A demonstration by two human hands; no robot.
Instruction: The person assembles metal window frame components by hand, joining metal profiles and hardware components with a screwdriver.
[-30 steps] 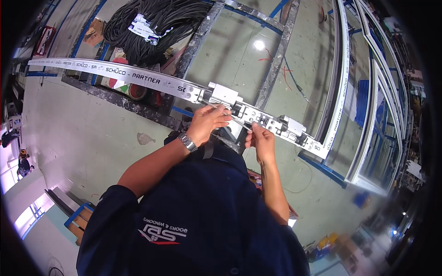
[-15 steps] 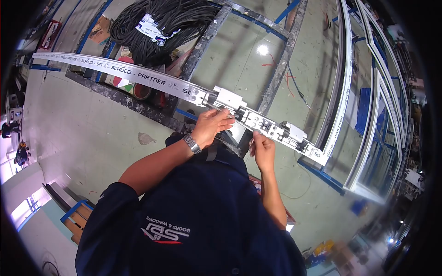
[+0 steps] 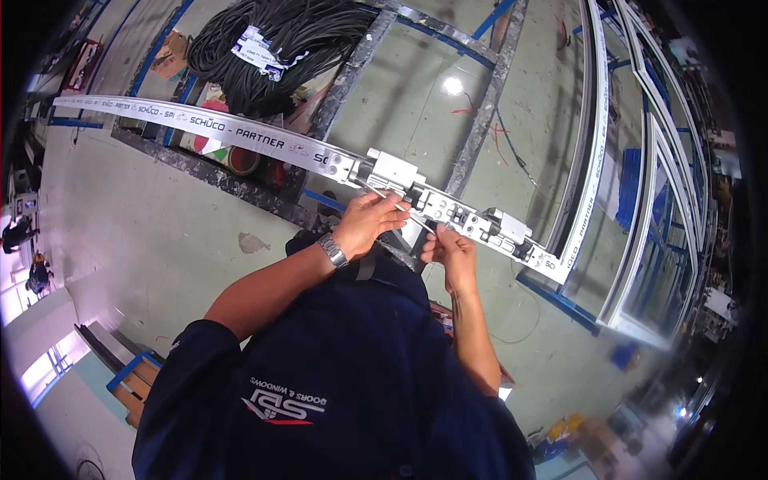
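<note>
My left hand point(image 3: 373, 222), with a metal watch on its wrist, pinches a thin metal rod point(image 3: 419, 222) close to the near edge of a window frame. The fingertips of my right hand point(image 3: 450, 251) close on the rod's lower right end. The rod slants along the frame profile point(image 3: 240, 135), which carries white Schüco-Partner film. Just beyond my fingers, a silver hinge point(image 3: 395, 171) is mounted on the profile, and a second hinge point(image 3: 509, 226) sits nearer the corner. Between them lie metal fittings point(image 3: 452, 213) with round screw heads. The rod's exact kind cannot be made out.
A bundle of black rubber strips point(image 3: 232, 56) with a white label lies on the worn support frame point(image 3: 352, 76) beyond the profile. The frame's other side point(image 3: 588, 192) runs away at right. More white frames point(image 3: 640, 240) stand on blue racks farther right.
My right hand has shifted slightly left and its fingers have turned towards my left hand. More of the rod now shows between the two hands. My left hand stays almost in place.
</note>
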